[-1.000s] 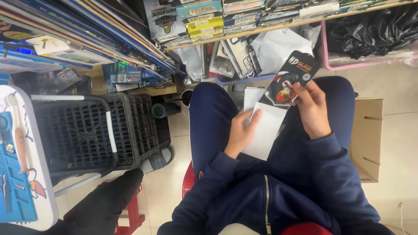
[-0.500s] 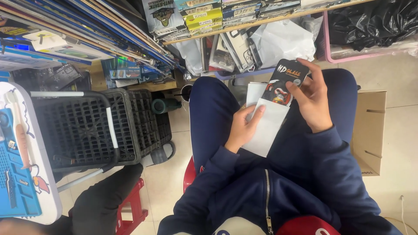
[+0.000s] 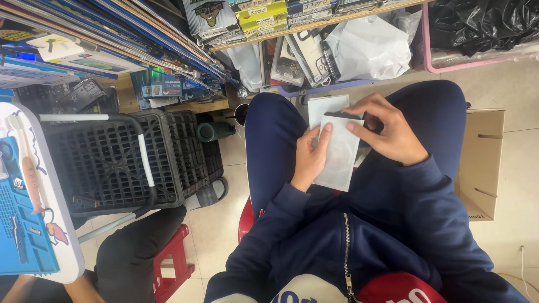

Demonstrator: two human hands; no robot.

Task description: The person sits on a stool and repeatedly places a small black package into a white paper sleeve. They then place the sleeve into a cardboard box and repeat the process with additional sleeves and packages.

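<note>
White plastic sleeve (image 3: pixel 337 157) is what both hands are on, resting over the lap between the knees of someone sitting in navy trousers and a navy zip jacket. Left hand (image 3: pixel 310 157) grips the sleeve along its left edge, thumb lying across the front. Right hand (image 3: pixel 387 130) comes in from the upper right, fingers curled around a dark flat packet (image 3: pixel 368 124) that's mostly hidden behind the sleeve's top edge, index finger pressing on the front of the sleeve. So both hands are closed on stuff and sit close together with the sleeve between them. A second white sleeve or card (image 3: pixel 325 105) pokes out behind the top of the first one, can't tell exactly what it is.

Around it: a black plastic crate (image 3: pixel 112 163) with a white handle sits to the left on the floor, with a green bottle (image 3: pixel 213 131) lying just beside it. A cardboard box (image 3: pixel 480 163) is off to the right, touching the right leg. Up top there's a shelf (image 3: pixel 314 25) crammed with packaged goods and plastic bags, plus a pink basket (image 3: pixel 477 62) holding black bags. A red stool (image 3: pixel 174 264) shows at the bottom left, and a blue mat (image 3: pixel 22 235) on a white board at the far left.
</note>
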